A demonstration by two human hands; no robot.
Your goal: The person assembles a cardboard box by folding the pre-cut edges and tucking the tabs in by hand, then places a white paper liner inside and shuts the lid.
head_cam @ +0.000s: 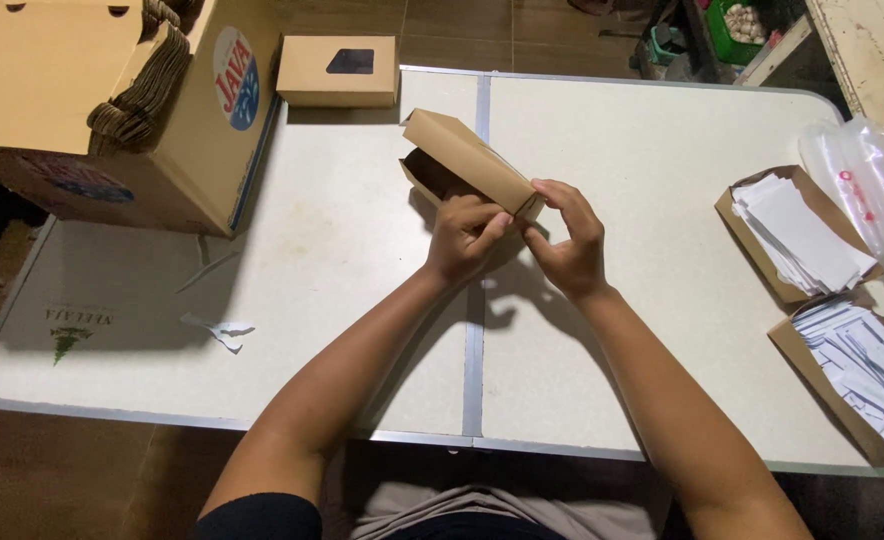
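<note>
A small brown cardboard box (462, 160) with its lid flap raised sits over the middle seam of the white folding table (652, 180). My left hand (464, 238) grips the box's near end from below and the left. My right hand (569, 240) pinches the near right corner of the lid with its fingertips. Both hands touch the same box, and the box's inside is mostly hidden by the flap.
A large brown carton (112, 100) holding flat box blanks stands at the back left. A finished small box with a dark window (338, 70) lies behind. Two shallow trays of white paper slips (802, 235) (867, 365) and clear plastic bags (877, 190) sit right. Paper scraps (220, 330) lie left.
</note>
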